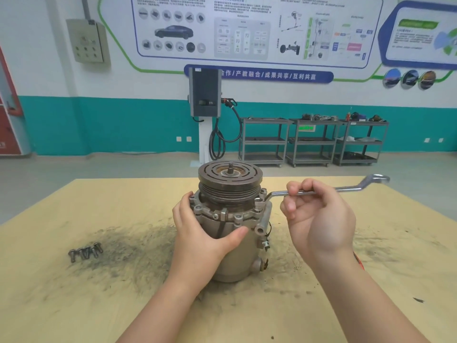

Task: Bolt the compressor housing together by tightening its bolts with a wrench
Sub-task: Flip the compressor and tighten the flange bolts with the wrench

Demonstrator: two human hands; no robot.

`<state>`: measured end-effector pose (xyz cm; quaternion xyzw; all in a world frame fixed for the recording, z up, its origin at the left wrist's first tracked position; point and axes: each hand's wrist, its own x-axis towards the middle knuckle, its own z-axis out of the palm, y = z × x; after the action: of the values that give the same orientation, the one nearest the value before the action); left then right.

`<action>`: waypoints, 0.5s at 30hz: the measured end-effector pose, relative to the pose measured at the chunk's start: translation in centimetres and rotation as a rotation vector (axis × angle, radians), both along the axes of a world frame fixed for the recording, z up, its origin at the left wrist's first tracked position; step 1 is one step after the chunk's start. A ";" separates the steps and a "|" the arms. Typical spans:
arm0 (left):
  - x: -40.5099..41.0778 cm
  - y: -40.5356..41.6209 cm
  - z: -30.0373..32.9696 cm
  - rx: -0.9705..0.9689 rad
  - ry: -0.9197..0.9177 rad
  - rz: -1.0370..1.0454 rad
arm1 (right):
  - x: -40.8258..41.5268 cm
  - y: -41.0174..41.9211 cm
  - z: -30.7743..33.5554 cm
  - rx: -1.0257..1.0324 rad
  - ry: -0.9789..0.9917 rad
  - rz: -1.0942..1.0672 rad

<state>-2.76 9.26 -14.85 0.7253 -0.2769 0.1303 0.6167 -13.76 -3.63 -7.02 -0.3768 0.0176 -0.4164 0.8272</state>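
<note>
The compressor housing stands upright on the wooden table with its pulley on top, and every other place here is best read from it. On the right side of its bolting flange, the near ring end of the wrench sits down over a bolt; whether it is fully seated cannot be told. From that bolt the wrench's long axis runs almost level, straight out to the right and slightly away from the person, ending in a free ring beyond the table edge. The right hand is just right of the housing, its fingers curled round the shank near the middle, so it is the hand that must swing the handle about the bolt. The left hand wraps the housing's left and front wall, thumb lying across the front under the flange, bracing the body against the turn. Well apart to the left of the housing, a small row of loose bolts lies on the table amid dark grime, which suggests that several bolts are not yet fitted.
</note>
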 end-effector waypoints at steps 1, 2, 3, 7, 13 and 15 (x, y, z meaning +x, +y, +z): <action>0.0 0.0 0.0 -0.008 -0.004 -0.005 | 0.3 -0.7 0.1 0.041 0.027 0.061; 0.0 0.0 0.0 -0.010 -0.009 -0.005 | 0.6 -1.4 0.1 0.067 0.052 0.123; -0.1 0.1 0.0 -0.009 -0.012 -0.004 | 0.9 -2.0 0.2 0.083 0.076 0.184; 0.0 0.1 -0.1 -0.007 -0.021 -0.010 | 1.4 -2.4 -0.1 0.134 0.086 0.300; 0.2 -0.1 -0.3 0.001 -0.003 -0.002 | -0.6 2.0 -4.4 -0.273 -0.084 -0.235; 0.3 -0.2 -0.3 0.019 0.002 0.007 | -0.7 4.5 -5.6 -0.668 0.050 -0.477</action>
<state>-2.48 9.05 -15.12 0.7322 -0.2750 0.1291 0.6095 -14.43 0.84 -12.60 -0.6200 -0.0117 -0.5700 0.5391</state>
